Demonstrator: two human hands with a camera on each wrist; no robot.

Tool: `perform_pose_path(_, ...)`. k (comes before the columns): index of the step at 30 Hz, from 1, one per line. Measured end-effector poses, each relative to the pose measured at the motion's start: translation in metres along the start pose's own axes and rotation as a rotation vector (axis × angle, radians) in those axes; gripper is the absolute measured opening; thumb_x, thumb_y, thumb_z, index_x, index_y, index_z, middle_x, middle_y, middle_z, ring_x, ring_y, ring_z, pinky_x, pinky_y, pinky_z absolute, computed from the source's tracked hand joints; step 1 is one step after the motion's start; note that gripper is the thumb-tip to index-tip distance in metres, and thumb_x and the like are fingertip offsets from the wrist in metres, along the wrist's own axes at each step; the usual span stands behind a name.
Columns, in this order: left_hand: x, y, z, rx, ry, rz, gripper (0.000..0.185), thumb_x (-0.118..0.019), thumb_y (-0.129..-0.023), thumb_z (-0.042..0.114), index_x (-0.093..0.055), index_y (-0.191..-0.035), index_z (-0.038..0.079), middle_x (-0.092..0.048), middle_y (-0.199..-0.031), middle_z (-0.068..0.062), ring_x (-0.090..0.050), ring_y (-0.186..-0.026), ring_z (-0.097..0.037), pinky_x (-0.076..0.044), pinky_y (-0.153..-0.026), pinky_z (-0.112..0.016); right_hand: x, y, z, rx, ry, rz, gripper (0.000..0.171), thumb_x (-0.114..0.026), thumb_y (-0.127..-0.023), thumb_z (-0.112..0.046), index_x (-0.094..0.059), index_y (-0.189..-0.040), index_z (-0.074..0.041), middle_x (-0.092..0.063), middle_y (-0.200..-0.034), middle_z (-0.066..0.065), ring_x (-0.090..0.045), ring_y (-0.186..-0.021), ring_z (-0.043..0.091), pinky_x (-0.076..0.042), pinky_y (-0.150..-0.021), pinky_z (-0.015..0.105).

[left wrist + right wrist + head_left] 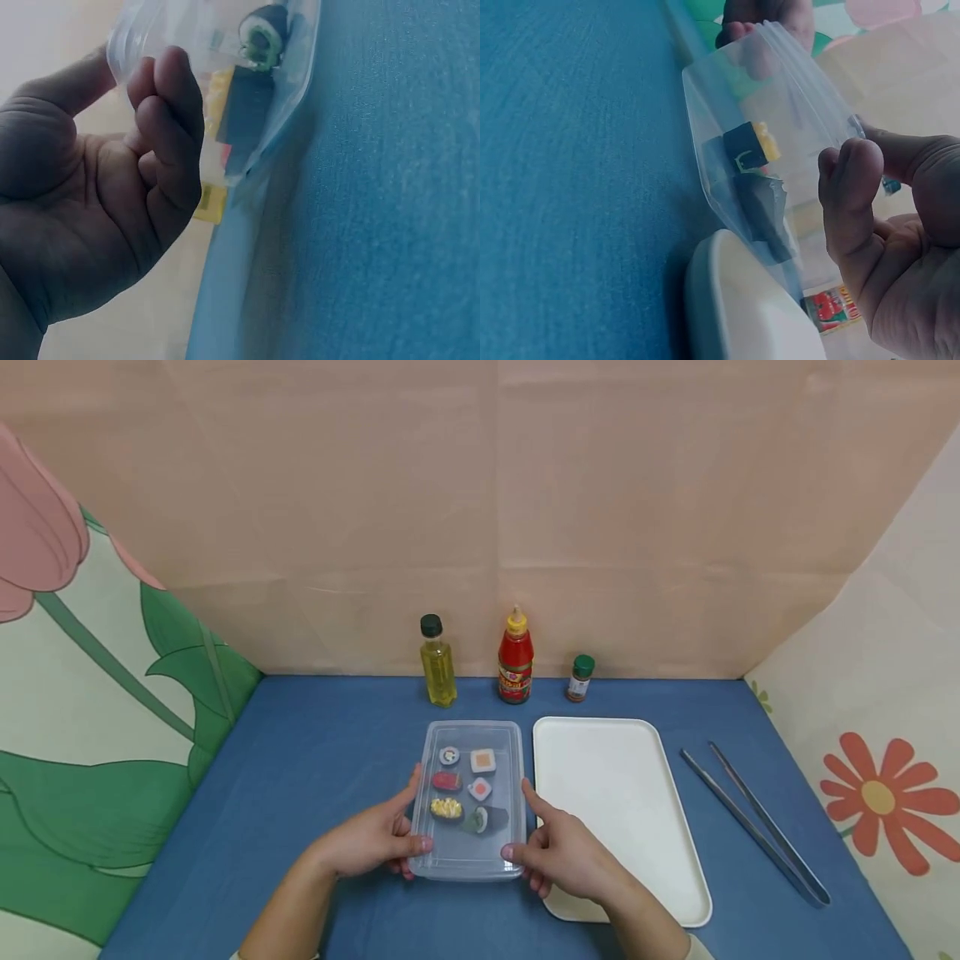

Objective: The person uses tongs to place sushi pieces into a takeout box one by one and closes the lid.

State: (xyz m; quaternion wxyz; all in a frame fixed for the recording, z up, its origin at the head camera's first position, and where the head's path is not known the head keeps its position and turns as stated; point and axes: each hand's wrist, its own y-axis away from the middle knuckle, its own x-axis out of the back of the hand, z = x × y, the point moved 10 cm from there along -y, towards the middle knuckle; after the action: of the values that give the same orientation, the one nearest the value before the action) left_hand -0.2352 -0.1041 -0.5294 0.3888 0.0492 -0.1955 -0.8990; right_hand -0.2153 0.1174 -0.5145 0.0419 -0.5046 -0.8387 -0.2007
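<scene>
A clear plastic food container [468,865] with a see-through lid stands on the blue table. Several sushi pieces lie inside, among them a yellow-topped one [447,809] and a red-topped one [447,781]. My left hand [367,839] grips the container's left side, thumb over the near left corner of the lid. On the opposite side my right hand [566,852] holds it likewise, thumb on the lid's right edge. The left wrist view shows a dark-wrapped roll [262,37] through the container wall. Part of the right hand overlaps a white tray [600,777].
Behind the container stand an oil bottle [438,670], a red sauce bottle [515,662] and a small green-capped spice jar [580,679]. Metal tongs [765,835] lie right of the tray. A beige backdrop [375,527] rises at the table's far edge.
</scene>
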Motion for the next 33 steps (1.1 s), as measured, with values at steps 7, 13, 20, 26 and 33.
perform_pose_path(7, -0.003, 0.0, 0.004, -0.02, -0.034, 0.002, 0.11, -0.07, -0.102, 0.016, 0.021, -0.164, 0.023, -0.069, -0.089, -0.032, -0.069, -0.067, -0.023, -0.06, -0.07, -0.046, 0.001, 0.001, -0.002, 0.008, 0.037, 0.015, 0.101, -0.082, -0.092, -0.031, -0.017, -0.167, -0.01, -0.064, -0.063, 0.007, -0.062, -0.049, 0.02, -0.057, -0.051, 0.042)
perform_pose_path(13, 0.002, 0.003, 0.005, 0.001, -0.116, 0.041, 0.111, -0.074, -0.099, 0.026, 0.014, -0.166, 0.024, -0.071, -0.084, -0.022, -0.069, -0.069, -0.026, -0.059, -0.068, -0.043, 0.002, 0.001, -0.003, 0.023, 0.13, 0.019, 0.1, -0.08, -0.093, -0.037, -0.018, -0.167, -0.013, -0.065, -0.063, 0.003, -0.062, -0.048, 0.02, -0.054, -0.048, 0.035)
perform_pose_path(20, 0.038, 0.005, 0.024, -0.02, -0.346, 0.279, 0.095, -0.075, -0.098, 0.034, -0.015, -0.168, 0.016, -0.067, -0.105, -0.008, -0.068, -0.084, -0.024, -0.053, -0.07, -0.035, 0.028, -0.011, -0.023, 0.085, 0.343, 0.157, 0.082, -0.075, -0.095, -0.045, -0.039, -0.161, -0.011, -0.063, -0.07, -0.004, -0.058, -0.055, 0.014, -0.047, -0.047, 0.03)
perform_pose_path(26, 0.051, -0.011, 0.034, -0.076, -0.451, 0.381, 0.086, -0.073, -0.098, 0.04, -0.024, -0.167, 0.022, -0.044, -0.154, -0.016, -0.059, -0.129, -0.032, -0.054, -0.098, -0.051, 0.046, -0.037, -0.038, 0.14, 0.431, 0.299, 0.075, -0.078, -0.094, -0.035, -0.046, -0.158, -0.013, -0.067, -0.118, 0.007, -0.062, -0.079, 0.015, -0.055, -0.058, 0.028)
perform_pose_path(33, 0.058, -0.033, 0.04, -0.112, -0.442, 0.417, 0.082, -0.073, -0.099, 0.036, -0.028, -0.166, 0.025, -0.028, -0.167, -0.019, -0.042, -0.145, -0.04, -0.046, -0.109, -0.054, 0.05, -0.069, -0.037, 0.148, 0.431, 0.323, 0.074, -0.07, -0.1, -0.035, -0.038, -0.162, -0.015, -0.046, -0.158, 0.015, -0.064, -0.124, 0.035, -0.061, -0.088, 0.045)
